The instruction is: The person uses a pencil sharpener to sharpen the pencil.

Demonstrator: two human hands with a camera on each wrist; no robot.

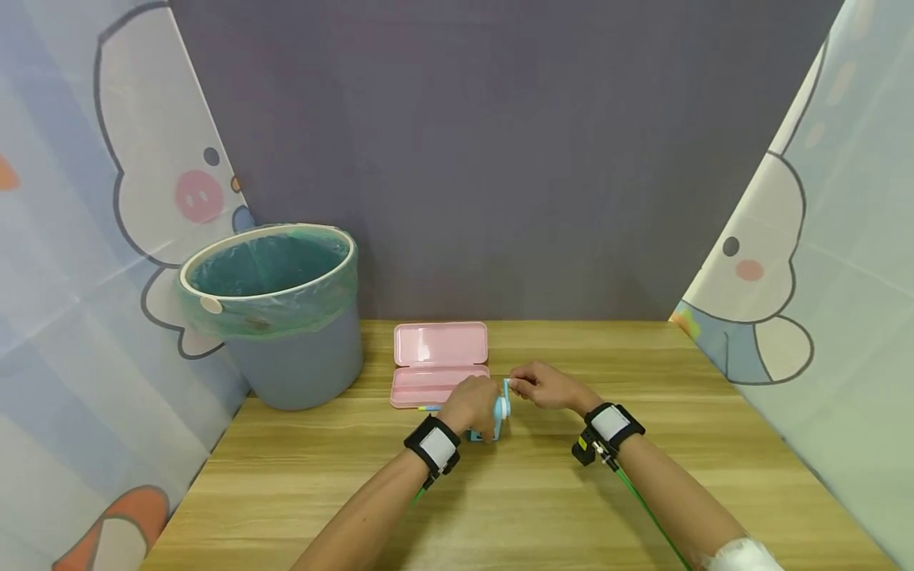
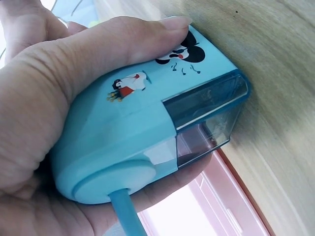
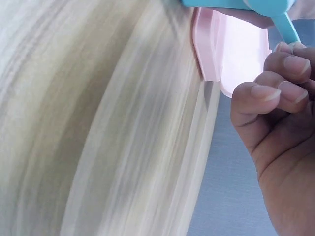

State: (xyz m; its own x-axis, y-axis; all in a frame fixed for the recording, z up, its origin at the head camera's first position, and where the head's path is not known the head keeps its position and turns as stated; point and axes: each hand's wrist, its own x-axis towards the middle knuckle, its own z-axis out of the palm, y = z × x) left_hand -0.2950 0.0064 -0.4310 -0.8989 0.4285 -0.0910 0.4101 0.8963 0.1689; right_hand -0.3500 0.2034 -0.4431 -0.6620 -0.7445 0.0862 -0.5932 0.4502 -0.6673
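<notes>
My left hand (image 1: 467, 403) grips a light-blue crank pencil sharpener (image 2: 128, 113), thumb across its cartoon-printed side and fingers beneath. The sharpener has a see-through shavings drawer (image 2: 209, 113). From its round hub sticks the crank (image 2: 127, 214). At the crank's outer end my right hand (image 1: 546, 386) pinches with the fingertips, the other fingers curled loosely, as the right wrist view shows. A thin yellow-and-blue stick (image 1: 428, 408), like a pencil, shows left of my left hand; its other end is hidden behind that hand.
Just behind the hands, an open pink pencil case (image 1: 440, 345) lies on the wooden table (image 1: 543, 507). A grey-blue bin (image 1: 296, 365) with a green liner stands at the back left. A dark wall rises behind, with cartoon-printed curtains on both sides.
</notes>
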